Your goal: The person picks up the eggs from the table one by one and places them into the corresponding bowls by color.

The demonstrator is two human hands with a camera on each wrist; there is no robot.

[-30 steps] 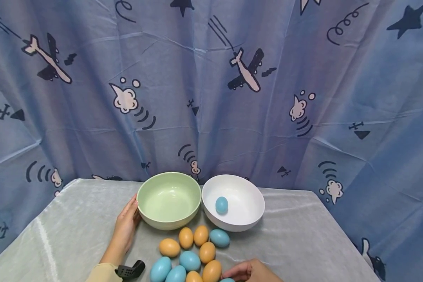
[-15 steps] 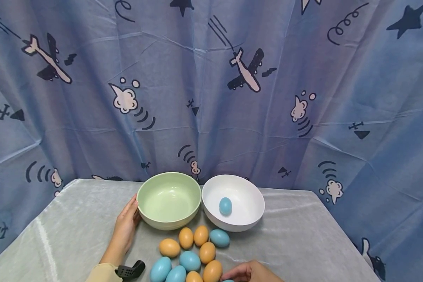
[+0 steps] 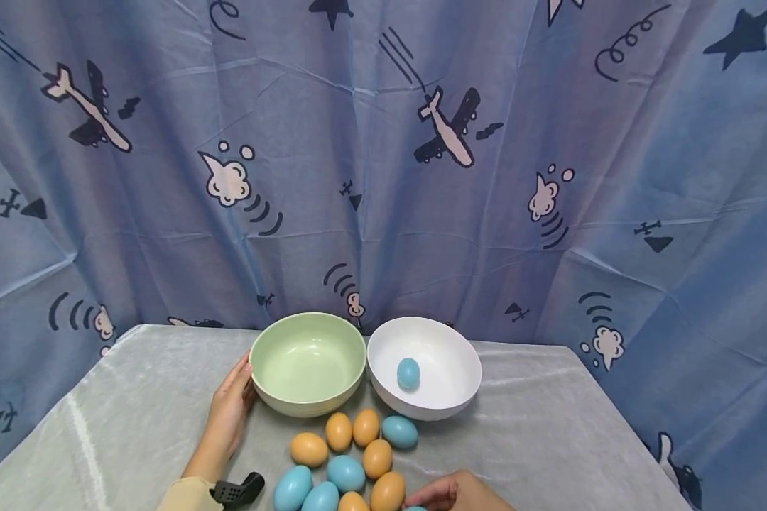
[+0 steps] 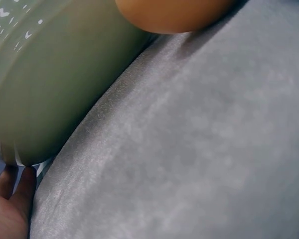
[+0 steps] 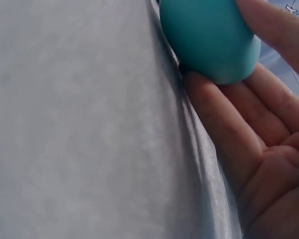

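In the head view my left hand (image 3: pixel 230 408) rests against the left side of a pale green bowl (image 3: pixel 308 404), fingers stretched along its wall. The left wrist view shows those fingertips at the green bowl's lower edge. At the bottom of the head view, my right hand (image 3: pixel 457 491) holds a blue egg (image 5: pixel 209 37), mostly cut off there. In the right wrist view, the fingers reach under this egg and one digit lies on its upper side. A white bowl (image 3: pixel 454 404) beside the green one has a blue egg (image 3: pixel 408 373) inside.
Several orange eggs (image 3: pixel 377 459) and blue eggs (image 3: pixel 345 473) lie loosely grouped on the grey cloth (image 3: pixel 550 440) in front of the bowls. A blue patterned curtain (image 3: pixel 383 213) hangs behind the table. A black band (image 3: pixel 238 490) is on the left wrist.
The blue egg in the white bowl has rolled slightly to the right. Both hands stay nearly where they were.
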